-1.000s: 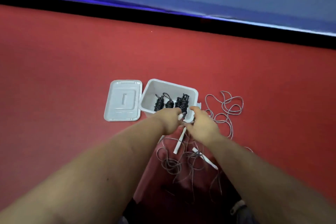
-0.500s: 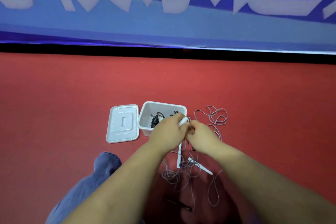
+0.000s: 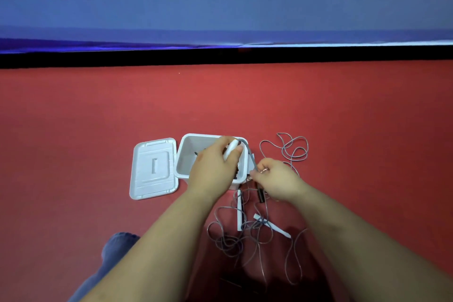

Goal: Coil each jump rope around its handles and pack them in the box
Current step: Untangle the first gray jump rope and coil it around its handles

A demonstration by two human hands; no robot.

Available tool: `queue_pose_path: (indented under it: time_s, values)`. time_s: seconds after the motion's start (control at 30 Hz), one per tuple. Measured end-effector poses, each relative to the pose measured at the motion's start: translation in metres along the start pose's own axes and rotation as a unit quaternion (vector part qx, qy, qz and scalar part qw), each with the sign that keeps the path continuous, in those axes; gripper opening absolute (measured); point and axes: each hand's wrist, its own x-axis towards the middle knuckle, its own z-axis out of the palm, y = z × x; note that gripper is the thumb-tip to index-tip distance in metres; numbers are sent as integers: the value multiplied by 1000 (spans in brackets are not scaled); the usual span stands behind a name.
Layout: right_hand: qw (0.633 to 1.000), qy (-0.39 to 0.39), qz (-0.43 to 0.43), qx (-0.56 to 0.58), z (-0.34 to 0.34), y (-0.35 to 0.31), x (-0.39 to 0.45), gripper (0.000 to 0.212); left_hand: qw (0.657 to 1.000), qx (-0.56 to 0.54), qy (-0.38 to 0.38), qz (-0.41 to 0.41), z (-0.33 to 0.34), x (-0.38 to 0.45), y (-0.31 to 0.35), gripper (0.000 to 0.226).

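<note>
My left hand (image 3: 215,167) is closed around a white jump rope handle (image 3: 231,149), held above the open white box (image 3: 186,157). From the handle's top a grey cord (image 3: 251,157) arcs down to my right hand (image 3: 274,179), which pinches it beside the box's right edge. Two more white handles (image 3: 239,213) (image 3: 272,225) lie on the red floor below my hands in a tangle of grey cord (image 3: 230,240). More loose cord loops (image 3: 291,149) lie to the right of the box. My left hand hides most of what is inside the box.
The white box lid (image 3: 154,169) lies flat on the floor left of the box. A small black piece (image 3: 260,195) lies under my right hand. My blue trouser knee (image 3: 115,250) is at the lower left. A blue banner wall (image 3: 220,19) rises behind the red floor.
My left hand has risen over the box with the white handle. My right hand has moved apart from it to the right, drawing the grey cord out. The view has tilted up.
</note>
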Motion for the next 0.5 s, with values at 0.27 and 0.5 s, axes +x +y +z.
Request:
queue_pose_path:
  time_s: [0.27, 0.5]
  values:
    - [966, 13, -29, 257, -13, -21, 2, 9, 997, -62, -31, -19, 7, 10, -6, 8]
    - [889, -8, 21, 458, -26, -37, -7, 13, 991, -90, -94, -30, 11, 10, -9, 28]
